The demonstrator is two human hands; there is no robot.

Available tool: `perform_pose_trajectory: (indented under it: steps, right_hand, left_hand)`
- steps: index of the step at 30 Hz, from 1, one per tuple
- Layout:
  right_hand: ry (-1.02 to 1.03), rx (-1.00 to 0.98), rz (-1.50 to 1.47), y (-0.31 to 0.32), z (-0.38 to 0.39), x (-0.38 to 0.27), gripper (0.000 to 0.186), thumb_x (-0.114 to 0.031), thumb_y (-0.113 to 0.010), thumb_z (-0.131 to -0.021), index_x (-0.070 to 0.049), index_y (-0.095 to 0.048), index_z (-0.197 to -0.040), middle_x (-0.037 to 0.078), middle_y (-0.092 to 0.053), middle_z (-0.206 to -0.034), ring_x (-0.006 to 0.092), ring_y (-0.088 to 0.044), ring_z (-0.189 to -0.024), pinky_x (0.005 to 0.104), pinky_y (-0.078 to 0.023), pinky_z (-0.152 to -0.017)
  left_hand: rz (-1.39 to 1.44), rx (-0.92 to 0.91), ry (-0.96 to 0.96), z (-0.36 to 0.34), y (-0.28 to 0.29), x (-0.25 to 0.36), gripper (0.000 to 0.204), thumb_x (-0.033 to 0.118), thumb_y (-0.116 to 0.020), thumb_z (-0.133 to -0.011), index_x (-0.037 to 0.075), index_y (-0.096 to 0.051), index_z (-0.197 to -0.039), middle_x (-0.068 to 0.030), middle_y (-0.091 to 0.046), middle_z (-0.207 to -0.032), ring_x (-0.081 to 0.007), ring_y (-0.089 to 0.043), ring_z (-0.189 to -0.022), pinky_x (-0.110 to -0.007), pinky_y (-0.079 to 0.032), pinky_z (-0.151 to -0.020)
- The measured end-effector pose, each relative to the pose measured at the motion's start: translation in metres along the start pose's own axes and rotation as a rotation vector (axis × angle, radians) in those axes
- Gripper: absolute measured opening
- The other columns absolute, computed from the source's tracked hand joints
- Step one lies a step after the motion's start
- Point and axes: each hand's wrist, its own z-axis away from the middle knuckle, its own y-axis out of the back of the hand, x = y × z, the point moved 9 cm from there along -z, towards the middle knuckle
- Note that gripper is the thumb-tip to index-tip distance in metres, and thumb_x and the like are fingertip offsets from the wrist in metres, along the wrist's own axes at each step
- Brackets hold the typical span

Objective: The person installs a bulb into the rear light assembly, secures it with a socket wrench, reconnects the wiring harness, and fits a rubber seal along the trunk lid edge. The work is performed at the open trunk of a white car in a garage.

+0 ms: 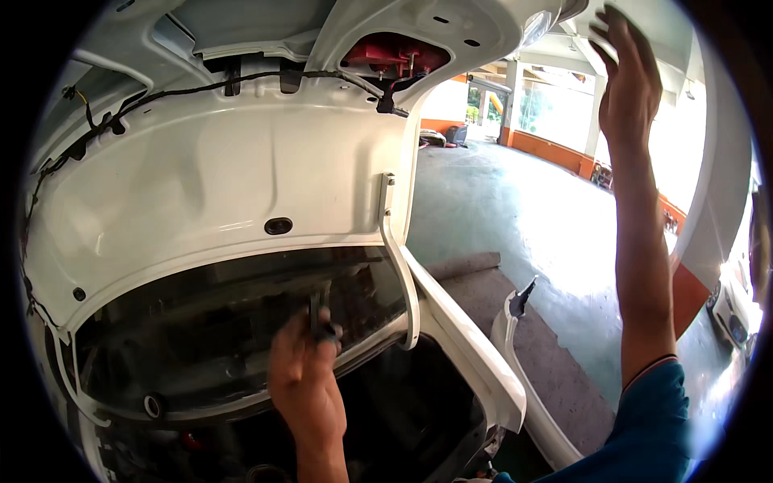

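My left hand (310, 386) is closed around a small dark object (320, 326), in front of the rear window glass. Motion blurs it, so its kind cannot be made out. At the upper right my right hand (632, 88) is raised with the arm stretched up and the fingers extended and partly spread. It holds nothing visible, near the outer edge of the raised white trunk lid (322, 157). A black wiring harness (241, 79) runs across the lid's inner face, and a red lamp part (394, 55) shows through an opening in it.
A white hinge arm (400, 266) curves down beside the window glass (217, 314). Right of the car body, a white bumper-like panel (523, 386) stands by a grey mat (547, 362) on the shiny floor. A pillar (721, 161) and another white car (733, 314) are farther right.
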Motion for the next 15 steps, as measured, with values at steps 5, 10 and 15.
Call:
perform_pose_trajectory:
  steps: [5,10,15]
  right_hand:
    - [0.057,-0.21,-0.025,-0.043,-0.057,-0.003,0.066,-0.056,-0.053,-0.107,-0.001,-0.058,-0.144,0.015,-0.067,-0.132,0.0248,-0.066,-0.119,0.0381,-0.049,-0.105]
    - [-0.001,-0.406,-0.427,-0.077,-0.056,0.007,0.062,-0.053,-0.047,-0.11,-0.001,-0.059,-0.142,0.015,-0.07,-0.125,0.0236,-0.068,-0.115,0.0375,-0.056,-0.1]
    - [0.011,-0.335,-0.695,-0.087,-0.055,0.017,0.05,-0.046,-0.045,-0.111,-0.005,-0.063,-0.132,0.011,-0.072,-0.121,0.0181,-0.071,-0.108,0.0363,-0.059,-0.095]
  left_hand:
    - [0.038,-0.072,-0.167,-0.076,-0.085,0.005,0.045,0.006,-0.067,-0.099,-0.005,-0.057,-0.142,-0.0103,-0.071,-0.123,-0.0179,-0.067,-0.108,-0.033,-0.05,-0.095]
    - [0.015,-0.116,-0.384,-0.132,-0.154,0.009,0.038,0.008,-0.073,-0.099,-0.003,-0.062,-0.134,-0.0086,-0.073,-0.118,-0.0165,-0.07,-0.105,-0.034,-0.053,-0.096]
    - [-0.106,-0.125,-0.707,-0.149,-0.2,0.022,0.032,0.002,-0.073,-0.098,-0.003,-0.066,-0.128,-0.007,-0.073,-0.114,-0.0129,-0.069,-0.101,-0.028,-0.054,-0.092]
